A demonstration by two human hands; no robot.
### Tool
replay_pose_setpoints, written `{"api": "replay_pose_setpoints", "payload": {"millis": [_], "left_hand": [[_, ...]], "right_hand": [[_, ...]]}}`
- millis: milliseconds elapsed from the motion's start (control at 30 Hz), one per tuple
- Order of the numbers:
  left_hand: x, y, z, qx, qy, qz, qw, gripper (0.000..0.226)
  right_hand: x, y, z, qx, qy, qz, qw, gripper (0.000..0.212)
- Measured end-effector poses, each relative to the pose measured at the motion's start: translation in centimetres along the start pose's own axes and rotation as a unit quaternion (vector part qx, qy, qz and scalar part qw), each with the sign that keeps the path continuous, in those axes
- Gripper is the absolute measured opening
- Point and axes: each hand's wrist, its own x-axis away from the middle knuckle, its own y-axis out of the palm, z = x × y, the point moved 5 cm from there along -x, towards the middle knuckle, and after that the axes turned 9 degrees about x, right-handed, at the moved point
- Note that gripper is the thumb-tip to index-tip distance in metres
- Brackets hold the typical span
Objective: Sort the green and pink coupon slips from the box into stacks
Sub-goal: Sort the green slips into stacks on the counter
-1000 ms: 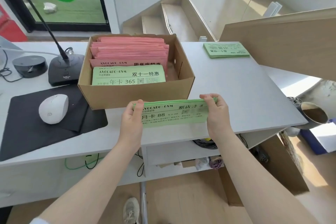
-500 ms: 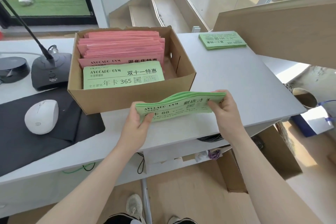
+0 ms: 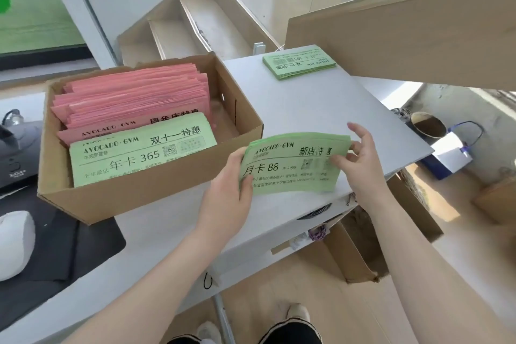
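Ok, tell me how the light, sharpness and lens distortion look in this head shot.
Head view: bright daylight on the desk, no harsh glare; print on the held green slips is readable, its small print soft; wide-angle bending curves the wooden panel and box edges; the left hand and right hand look sharp.

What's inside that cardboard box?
The cardboard box holds pink slips stacked toward the back and green slips in front. Whatever lies beneath them is covered.

A gym's front desk: white counter point(image 3: 321, 120), desk microphone base point(image 3: 16, 153), mouse point(image 3: 14, 243), boxed "Avocado Gym" coupon slips point(image 3: 139, 153).
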Motion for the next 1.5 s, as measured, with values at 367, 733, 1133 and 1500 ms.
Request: {"api": "replay_pose_setpoints", "payload": {"millis": [367,733,1133,1500], "left_hand": [[-6.5,9.8,0.0,0.045,-0.143,-0.012,0.989,0.043],[-14.1,10.7,6.1,-0.077,-0.033,0.038,0.996,0.039],[-19.5,13.5,0.4,0.346,-0.231,0.099,0.904,0.012],[-22.6,15.2,-4.1,0.388,-0.278,0.223,0.85,0.017]], "right_hand": [[-9.8,-6.1,3.8,0.266,-0.005,-0.122,0.956,0.031],[-14.5,-5.0,-6.4,0.222,-0.312,-0.232,0.894,0.033],[-21.7,-4.2,-6.0,0.063,-0.15,-0.148,0.975,0.019],[-30.4,-2.9,-0.4,-0.321,0.138,-0.066,0.934,0.021]]}}
